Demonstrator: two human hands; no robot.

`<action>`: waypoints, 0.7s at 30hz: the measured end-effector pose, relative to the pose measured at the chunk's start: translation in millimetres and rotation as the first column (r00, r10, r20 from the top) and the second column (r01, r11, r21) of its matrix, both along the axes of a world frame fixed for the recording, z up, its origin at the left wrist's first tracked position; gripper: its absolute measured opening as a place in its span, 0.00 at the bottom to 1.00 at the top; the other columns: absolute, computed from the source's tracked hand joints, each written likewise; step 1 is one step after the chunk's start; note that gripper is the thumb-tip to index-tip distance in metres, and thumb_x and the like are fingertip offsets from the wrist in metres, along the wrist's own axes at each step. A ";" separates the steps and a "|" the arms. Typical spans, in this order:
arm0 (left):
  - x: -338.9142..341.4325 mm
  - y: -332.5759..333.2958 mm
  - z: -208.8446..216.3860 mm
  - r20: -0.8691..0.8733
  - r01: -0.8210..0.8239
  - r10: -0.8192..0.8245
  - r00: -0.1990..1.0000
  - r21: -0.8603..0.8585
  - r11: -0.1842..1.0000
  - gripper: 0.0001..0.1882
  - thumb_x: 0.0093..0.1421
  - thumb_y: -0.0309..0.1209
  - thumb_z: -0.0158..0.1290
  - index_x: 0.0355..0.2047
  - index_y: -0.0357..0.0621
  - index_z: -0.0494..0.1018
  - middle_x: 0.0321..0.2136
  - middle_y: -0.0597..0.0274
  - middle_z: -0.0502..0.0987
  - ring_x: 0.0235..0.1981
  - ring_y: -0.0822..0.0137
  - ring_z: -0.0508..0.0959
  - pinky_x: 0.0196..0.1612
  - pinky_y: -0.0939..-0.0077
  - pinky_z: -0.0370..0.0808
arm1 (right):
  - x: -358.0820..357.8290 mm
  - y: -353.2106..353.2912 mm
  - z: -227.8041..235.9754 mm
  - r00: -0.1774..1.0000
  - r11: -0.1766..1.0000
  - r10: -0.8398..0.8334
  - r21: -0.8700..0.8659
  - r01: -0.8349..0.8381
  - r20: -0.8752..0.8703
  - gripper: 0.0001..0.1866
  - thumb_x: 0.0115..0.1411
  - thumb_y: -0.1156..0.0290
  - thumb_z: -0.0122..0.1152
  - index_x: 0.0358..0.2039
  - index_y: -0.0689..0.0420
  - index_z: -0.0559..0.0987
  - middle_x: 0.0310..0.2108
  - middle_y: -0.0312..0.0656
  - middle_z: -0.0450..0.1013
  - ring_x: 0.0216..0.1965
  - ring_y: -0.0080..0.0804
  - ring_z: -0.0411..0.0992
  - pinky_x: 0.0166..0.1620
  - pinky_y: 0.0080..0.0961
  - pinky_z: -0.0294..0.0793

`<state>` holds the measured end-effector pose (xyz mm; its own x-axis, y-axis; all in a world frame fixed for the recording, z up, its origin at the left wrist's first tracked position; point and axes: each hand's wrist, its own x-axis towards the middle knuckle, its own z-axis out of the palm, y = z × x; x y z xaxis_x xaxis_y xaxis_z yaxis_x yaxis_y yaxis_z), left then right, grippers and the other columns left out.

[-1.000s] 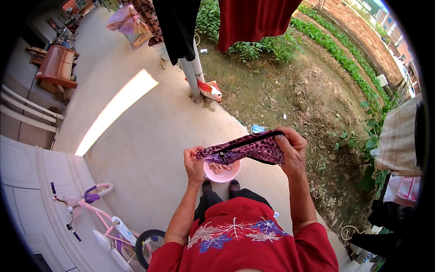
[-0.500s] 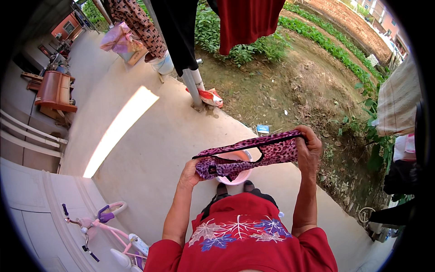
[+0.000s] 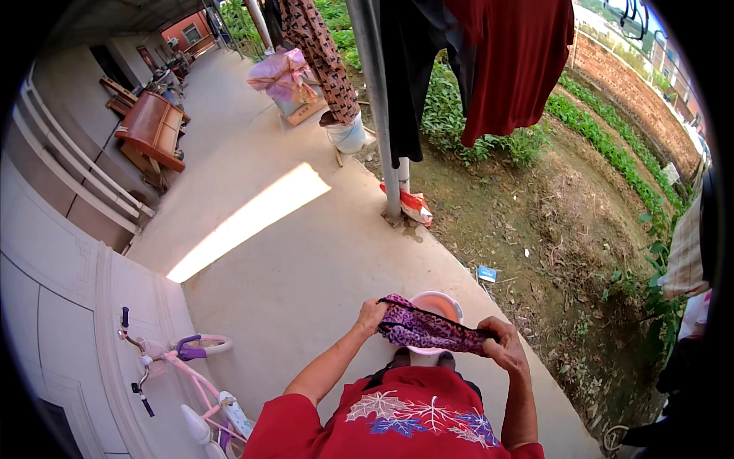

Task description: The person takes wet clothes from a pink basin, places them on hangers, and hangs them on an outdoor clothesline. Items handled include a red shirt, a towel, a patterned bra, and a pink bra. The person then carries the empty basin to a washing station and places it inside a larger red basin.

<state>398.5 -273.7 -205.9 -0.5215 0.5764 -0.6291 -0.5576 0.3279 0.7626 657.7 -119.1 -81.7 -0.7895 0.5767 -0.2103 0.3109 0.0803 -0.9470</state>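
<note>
Stretched between my two hands is a pair of purple-pink leopard-print underpants point(image 3: 428, 327) with black trim, drawn out sideways in a narrow bunched band. My left hand point(image 3: 371, 317) pinches its left end, a little higher than the other side. The right end is gripped by my right hand point(image 3: 505, 348), fingers curled over the black edging. Below the cloth stands a pink basin point(image 3: 440, 304) on the concrete in front of my feet; the garment covers part of it, and its contents cannot be made out.
Dark trousers point(image 3: 405, 84) and a red garment point(image 3: 505, 69) hang ahead beside a metal post point(image 3: 386, 138). A pink child's bicycle point(image 3: 195, 382) leans at the left wall. Further off are a white bucket point(image 3: 348, 135) and wooden furniture point(image 3: 157, 126). Right of the concrete edge lies soil.
The underpants have been lowered and pulled into a narrower band, so the leg opening no longer shows. My hands are closer together. The whole view has swung left.
</note>
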 end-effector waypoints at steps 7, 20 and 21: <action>29.9 -30.3 62.3 0.379 0.365 -0.437 0.816 0.248 0.897 0.14 0.57 0.39 0.45 0.37 0.47 0.75 0.20 0.69 0.75 0.15 0.78 0.72 0.11 0.88 0.63 | -49.1 -39.9 -14.6 0.968 0.943 0.151 0.265 -0.201 0.199 0.27 0.41 0.67 0.63 0.45 0.56 0.72 0.16 0.45 0.72 0.19 0.30 0.73 0.24 0.27 0.70; 0.3 -69.1 98.8 -0.441 0.699 -0.782 0.440 -0.379 0.607 0.24 0.46 0.51 0.53 0.33 0.43 0.74 0.27 0.54 0.76 0.31 0.58 0.75 0.37 0.68 0.69 | -88.1 -36.2 -35.6 0.982 0.937 -0.168 0.296 0.185 -0.081 0.07 0.49 0.73 0.50 0.21 0.64 0.72 0.12 0.38 0.64 0.17 0.22 0.62 0.22 0.24 0.61; -2.3 -73.6 100.7 -0.412 0.732 -0.817 0.403 -0.391 0.558 0.26 0.45 0.52 0.54 0.34 0.42 0.73 0.27 0.55 0.76 0.32 0.60 0.75 0.38 0.69 0.69 | -86.9 -30.4 -28.8 0.974 0.909 -0.197 0.351 0.225 -0.114 0.07 0.49 0.73 0.50 0.20 0.64 0.72 0.12 0.37 0.63 0.17 0.22 0.61 0.22 0.25 0.61</action>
